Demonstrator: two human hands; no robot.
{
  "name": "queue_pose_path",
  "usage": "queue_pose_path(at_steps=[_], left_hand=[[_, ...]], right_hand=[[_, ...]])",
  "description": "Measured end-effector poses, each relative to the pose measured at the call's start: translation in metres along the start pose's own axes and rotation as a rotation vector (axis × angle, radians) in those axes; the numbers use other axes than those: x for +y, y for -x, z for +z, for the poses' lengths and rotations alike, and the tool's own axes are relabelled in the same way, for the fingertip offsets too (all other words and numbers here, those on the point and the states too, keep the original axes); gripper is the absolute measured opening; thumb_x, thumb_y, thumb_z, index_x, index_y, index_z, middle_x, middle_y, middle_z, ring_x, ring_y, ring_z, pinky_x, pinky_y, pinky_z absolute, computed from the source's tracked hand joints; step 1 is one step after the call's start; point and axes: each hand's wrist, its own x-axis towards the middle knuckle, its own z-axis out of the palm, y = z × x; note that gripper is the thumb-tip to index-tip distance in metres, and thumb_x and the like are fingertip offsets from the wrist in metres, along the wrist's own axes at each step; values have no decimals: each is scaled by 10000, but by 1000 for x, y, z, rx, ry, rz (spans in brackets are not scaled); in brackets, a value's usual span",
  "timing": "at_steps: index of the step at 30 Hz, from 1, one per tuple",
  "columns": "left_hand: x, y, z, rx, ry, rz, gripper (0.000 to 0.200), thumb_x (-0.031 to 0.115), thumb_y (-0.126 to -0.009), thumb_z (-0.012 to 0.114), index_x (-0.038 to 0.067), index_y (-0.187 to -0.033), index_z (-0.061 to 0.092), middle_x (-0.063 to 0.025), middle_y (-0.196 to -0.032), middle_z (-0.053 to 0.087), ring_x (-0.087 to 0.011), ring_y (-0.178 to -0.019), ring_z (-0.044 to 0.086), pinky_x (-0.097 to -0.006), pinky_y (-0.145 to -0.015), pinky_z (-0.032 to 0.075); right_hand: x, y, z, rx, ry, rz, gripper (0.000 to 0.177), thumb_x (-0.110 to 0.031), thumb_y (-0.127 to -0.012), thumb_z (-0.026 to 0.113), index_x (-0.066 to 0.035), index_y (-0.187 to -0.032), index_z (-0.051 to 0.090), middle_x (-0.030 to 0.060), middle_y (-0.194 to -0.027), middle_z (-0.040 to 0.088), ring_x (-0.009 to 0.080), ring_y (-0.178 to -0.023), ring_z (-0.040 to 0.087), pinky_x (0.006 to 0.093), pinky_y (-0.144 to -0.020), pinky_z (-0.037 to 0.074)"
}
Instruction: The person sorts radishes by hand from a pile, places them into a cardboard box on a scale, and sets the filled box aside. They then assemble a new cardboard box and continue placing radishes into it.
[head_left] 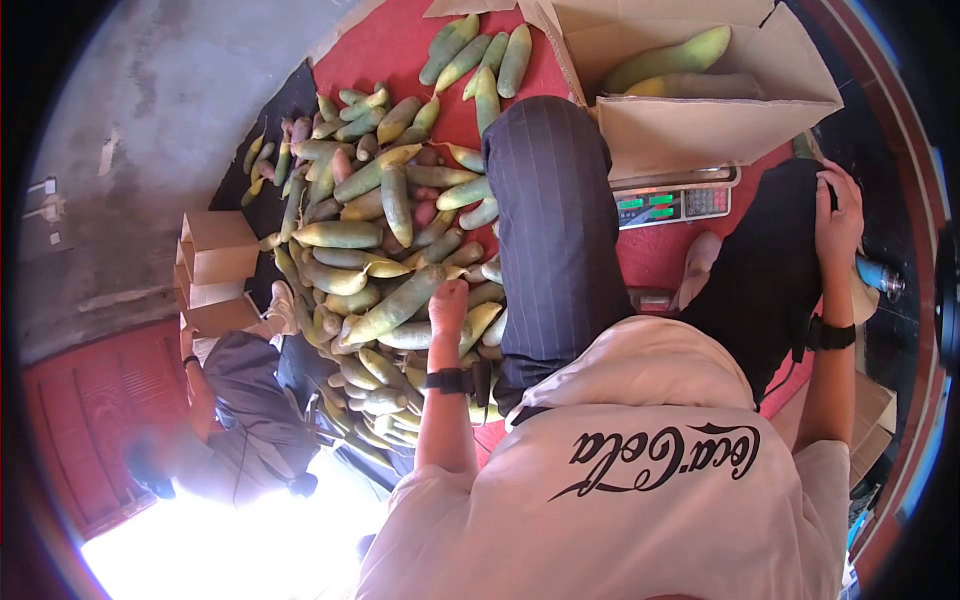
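Observation:
My left hand (448, 307) is closed at the upper end of a large green radish (395, 308), which lies slantwise on the pile. Fingers hide part of the grip. Around it are many more green radishes (340, 234), some pale yellow at the tips, with a few reddish ones (425, 213) among them. My right hand (838, 215) rests on my right knee, clad in black, with its fingers laid over the cloth and nothing visible in it.
An open cardboard box (700, 135) holding large green radishes stands at a digital scale (675, 203) with lit green displays. Another person (235, 400) sits at the left beside smaller cardboard boxes (218, 250). A blue bottle (878, 275) lies at the right. Red sheeting (380, 50) covers the floor.

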Motion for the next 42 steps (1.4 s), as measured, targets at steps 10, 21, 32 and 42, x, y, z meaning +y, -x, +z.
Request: queue_pose_path(at_steps=[10, 21, 32, 42], left_hand=[[-27, 22, 67, -125, -131, -223, 554, 305, -790, 628, 48, -1258, 479, -233, -1179, 570, -354, -1109, 545, -407, -946, 432], [-57, -53, 125, -133, -286, -59, 708, 205, -761, 665, 106, -1383, 340, -169, -1454, 295, -343, -1320, 325, -404, -1075, 322], [10, -61, 93, -426, -531, -200, 527, 258, -730, 697, 92, -1186, 490, -193, -1236, 463, -344, -1070, 567, -383, -904, 482], [-19, -28, 110, -418, -413, -25, 500, 349, -791, 657, 54, -1155, 482, -179, -1120, 591, -315, -1051, 603, -412, -860, 495]], right_hand=[[-9, -7, 2, -48, 98, -30, 134, -82, -869, 568, -40, -984, 623, 89, -1119, 627, 288, -1035, 574, 353, -905, 436], [-21, -16, 3, -119, 163, -51, 123, -77, -858, 575, -53, -973, 611, 81, -1105, 629, 291, -1031, 569, 362, -890, 442], [-26, -17, 2, -156, 217, -31, 124, -70, -870, 563, -37, -980, 611, 102, -1116, 622, 292, -1052, 570, 356, -914, 432], [-28, -17, 2, -139, 176, -19, 128, -50, -863, 565, -39, -982, 610, 101, -1119, 617, 293, -1051, 564, 360, -910, 430]])
